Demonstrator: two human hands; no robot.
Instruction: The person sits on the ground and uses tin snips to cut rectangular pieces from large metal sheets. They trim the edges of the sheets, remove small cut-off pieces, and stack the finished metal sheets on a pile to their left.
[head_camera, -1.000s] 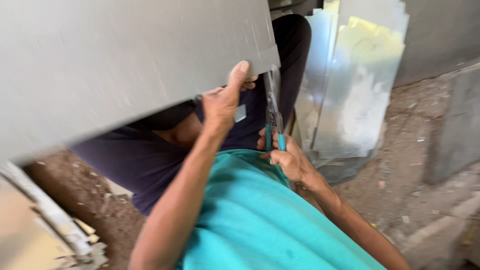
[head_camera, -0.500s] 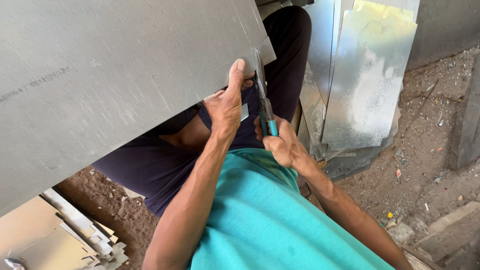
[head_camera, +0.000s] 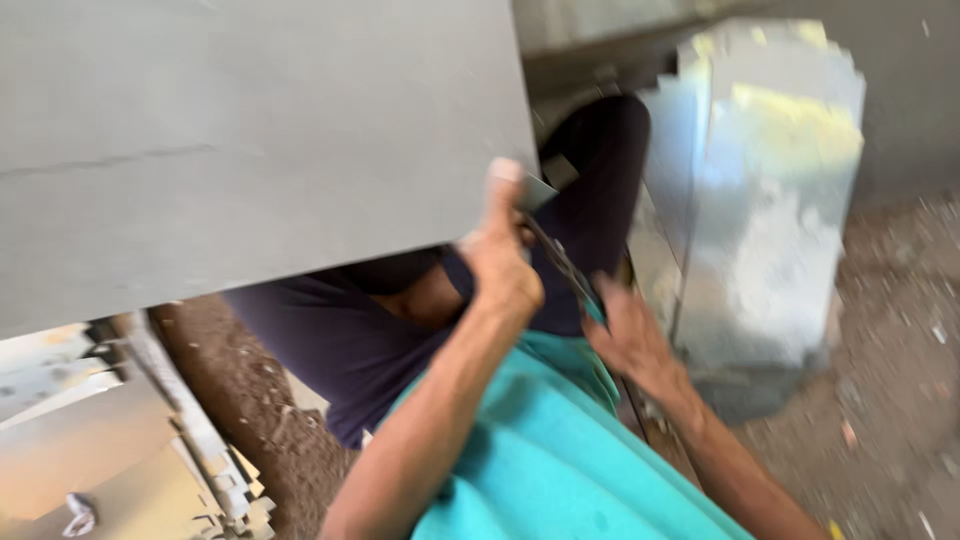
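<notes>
The left hand (head_camera: 500, 265) is pinching the lower corner of the large grey metal sheet (head_camera: 250, 140), thumb up, steadying it across the lap. The right hand (head_camera: 630, 335) is closing its fingers around teal-handled tin snips (head_camera: 565, 268), their blades meeting that corner.

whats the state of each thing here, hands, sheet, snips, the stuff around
grey metal sheet: held up, tilted, lower right corner being cut
left hand: gripping the sheet's corner, thumb up
right hand: closed on the snips' handles
tin snips: blades at the sheet's corner, blurred
shiny folded sheets: standing upright on the ground
offcuts: piled loosely, lower left
</notes>
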